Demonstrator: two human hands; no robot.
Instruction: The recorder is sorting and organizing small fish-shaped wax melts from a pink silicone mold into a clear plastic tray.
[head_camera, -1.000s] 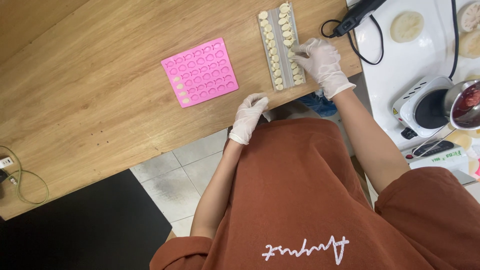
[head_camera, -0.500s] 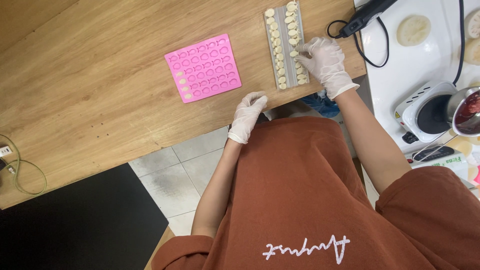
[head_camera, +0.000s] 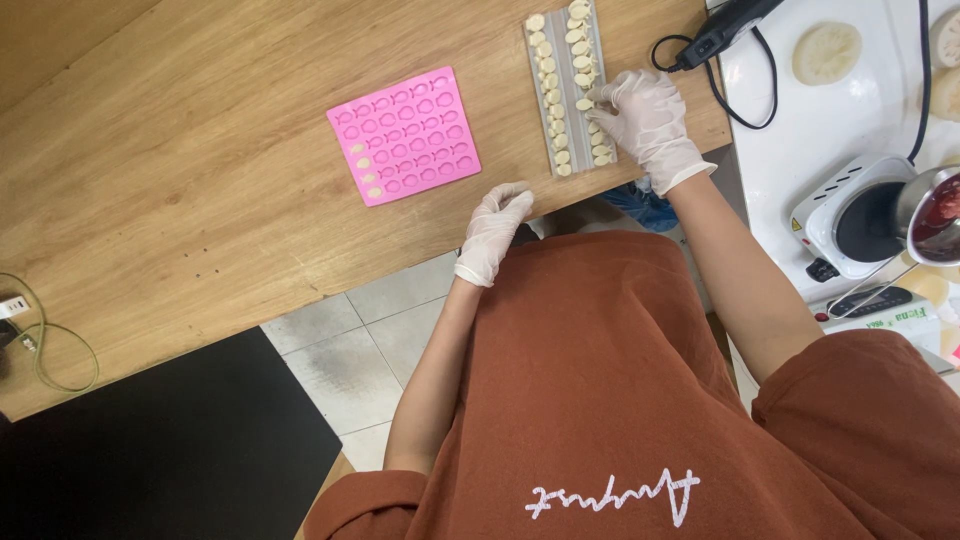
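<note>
Two gloved hands work at a wooden table (head_camera: 180, 200) seen from above. The right hand (head_camera: 645, 125), upper centre-right of the frame, lies on the grey strip tray (head_camera: 567, 90), whose long axis runs from the top edge of the frame down toward the table edge. The tray carries two rows of small cream-coloured moulded pieces (head_camera: 553, 110). The hand's fingers are curled, thumb and forefinger pinched at one piece in the right-hand row; whether the piece is lifted cannot be told. The left hand (head_camera: 493, 230), loosely closed and holding nothing visible, rests on the near table edge, below and left of the tray. The pink silicone mould (head_camera: 403, 135) lies left of the tray, apart from it, nearer the left hand; a few of its left-column cavities hold cream filling.
</note>
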